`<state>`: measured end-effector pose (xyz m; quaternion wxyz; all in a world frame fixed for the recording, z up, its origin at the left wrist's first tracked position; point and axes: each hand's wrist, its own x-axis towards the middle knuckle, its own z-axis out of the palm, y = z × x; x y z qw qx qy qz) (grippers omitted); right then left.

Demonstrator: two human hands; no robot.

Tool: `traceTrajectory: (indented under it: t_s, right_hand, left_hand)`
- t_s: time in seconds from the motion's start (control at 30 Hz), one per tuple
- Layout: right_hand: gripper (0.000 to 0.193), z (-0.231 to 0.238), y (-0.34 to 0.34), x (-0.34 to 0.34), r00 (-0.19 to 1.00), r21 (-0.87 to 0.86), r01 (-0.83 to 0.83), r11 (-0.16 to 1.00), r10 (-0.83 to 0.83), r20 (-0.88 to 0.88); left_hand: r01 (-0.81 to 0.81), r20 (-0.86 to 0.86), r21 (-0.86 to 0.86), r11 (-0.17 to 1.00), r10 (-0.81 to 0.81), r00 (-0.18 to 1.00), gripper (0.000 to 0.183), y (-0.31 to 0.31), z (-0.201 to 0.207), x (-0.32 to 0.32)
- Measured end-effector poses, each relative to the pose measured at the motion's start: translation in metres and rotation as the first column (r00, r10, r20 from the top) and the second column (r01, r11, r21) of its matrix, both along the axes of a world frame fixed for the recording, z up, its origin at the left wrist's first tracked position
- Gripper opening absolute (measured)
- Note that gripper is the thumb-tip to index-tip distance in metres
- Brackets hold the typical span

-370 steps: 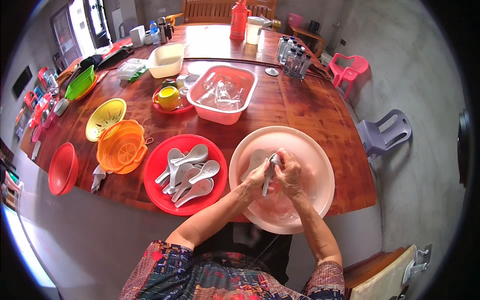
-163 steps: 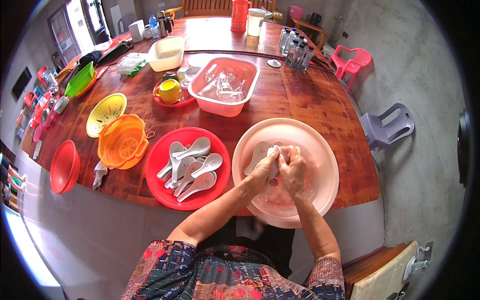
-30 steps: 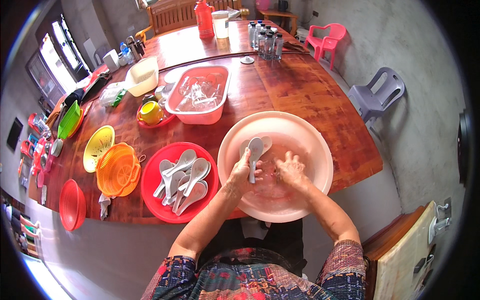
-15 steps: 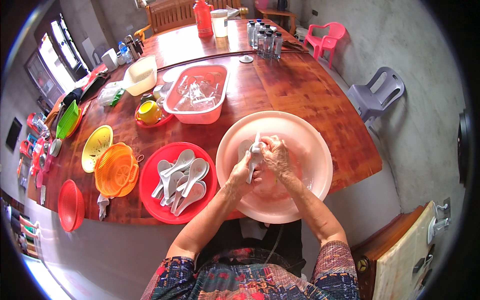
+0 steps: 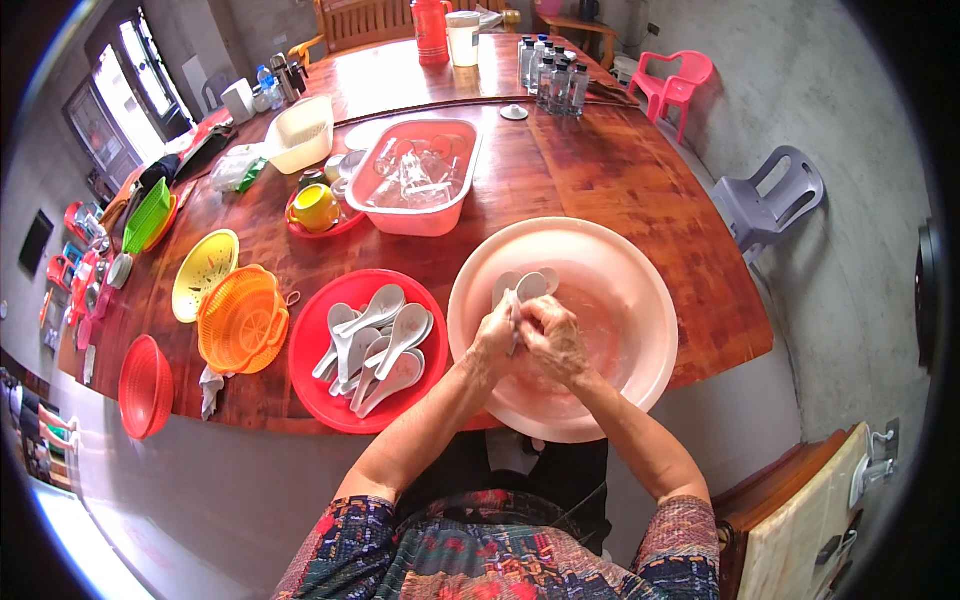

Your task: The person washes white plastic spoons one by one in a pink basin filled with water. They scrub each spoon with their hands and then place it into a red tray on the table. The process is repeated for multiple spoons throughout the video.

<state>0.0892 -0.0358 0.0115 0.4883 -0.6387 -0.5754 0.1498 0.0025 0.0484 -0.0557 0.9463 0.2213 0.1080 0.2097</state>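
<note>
Both my hands are over a large pale pink basin [image 5: 655, 330] near the table's front edge. My left hand [image 5: 495, 337] is closed round the handle of a white soup spoon [image 5: 531, 288], whose bowl points away from me. Pressed up against it, my right hand [image 5: 553, 338] has its fingers closed on the same handle, which they partly hide. Beyond the fingers, more white spoons [image 5: 506, 284] rest in the basin. A red plate [image 5: 308, 378] left of the basin carries several white soup spoons [image 5: 378, 345] in a loose pile.
A pink tub [image 5: 412, 221] of glassware stands behind, beside a yellow cup [image 5: 316, 208] and a cream basket [image 5: 300, 135]. Orange [image 5: 240, 320], yellow [image 5: 205, 275] and red [image 5: 145, 388] baskets lie at left. Several bottles [image 5: 553, 75] and a red flask [image 5: 430, 32] stand farther back.
The spoon in my hands has been turned round: its handle pointed away before, and its bowl does now. The whole view has shifted slightly.
</note>
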Motion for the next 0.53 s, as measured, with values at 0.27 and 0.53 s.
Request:
traceTrajectory:
  t_s: [0.27,0.53]
  right_hand:
    - [0.007,-0.016,0.039,0.000,0.939,0.105,0.311,0.945,-0.323,0.121]
    - [0.011,-0.005,-0.009,-0.008,0.993,-0.081,-0.063,0.995,0.071,0.099]
  left_hand:
    - [-0.195,-0.207,-0.012,0.981,0.188,0.960,0.044,-0.024,0.030,0.008]
    - [-0.252,-0.269,0.068,0.965,0.261,0.927,0.047,0.002,-0.036,0.013]
